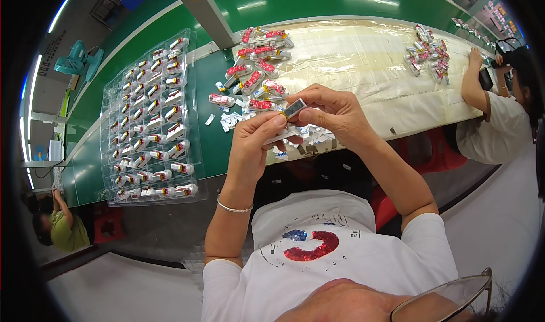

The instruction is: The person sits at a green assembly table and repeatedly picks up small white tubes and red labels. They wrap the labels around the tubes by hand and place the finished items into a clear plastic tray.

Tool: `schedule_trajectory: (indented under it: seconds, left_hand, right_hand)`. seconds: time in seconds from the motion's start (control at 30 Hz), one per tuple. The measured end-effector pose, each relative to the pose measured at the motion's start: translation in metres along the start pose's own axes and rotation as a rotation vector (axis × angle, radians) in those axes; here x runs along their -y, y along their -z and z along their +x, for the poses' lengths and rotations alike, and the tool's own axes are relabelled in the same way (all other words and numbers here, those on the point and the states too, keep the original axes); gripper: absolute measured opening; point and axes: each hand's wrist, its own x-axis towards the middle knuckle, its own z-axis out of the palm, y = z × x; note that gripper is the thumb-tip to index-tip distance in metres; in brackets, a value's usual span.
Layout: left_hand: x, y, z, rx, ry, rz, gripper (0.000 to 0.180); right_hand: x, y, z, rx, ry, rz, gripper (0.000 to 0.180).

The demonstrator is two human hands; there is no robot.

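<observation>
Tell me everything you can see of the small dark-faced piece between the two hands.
The small dark-faced piece is roughly rectangular, with a smooth grey-black face, a pale edge and a bit of yellow at its lower left end. It looks like plastic. It slants, its right end higher in the picture, in front of the wrapped red-and-white items. The left hand grips its lower end near the thumb; the right hand's fingertips are at its upper end. Its underside is hidden.

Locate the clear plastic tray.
In the head view, the clear plastic tray lies left of centre on the green table, to the left of the red-and-white pieces and the person's left hand.
</observation>
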Motion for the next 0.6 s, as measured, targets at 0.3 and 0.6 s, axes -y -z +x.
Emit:
schedule_trajectory:
  seconds: [0.3, 0.6]
  left_hand:
    - [-0.001, -0.006, -0.007, -0.088, -0.136, 0.02, 0.033]
    - [0.003, -0.016, -0.009, -0.234, -0.331, 0.231, 0.037]
  right_hand:
    - [-0.005, -0.002, 0.001, -0.02, 0.085, 0.168, 0.029]
    - [0.005, -0.005, -0.001, -0.036, 0.168, -0.143, 0.024]
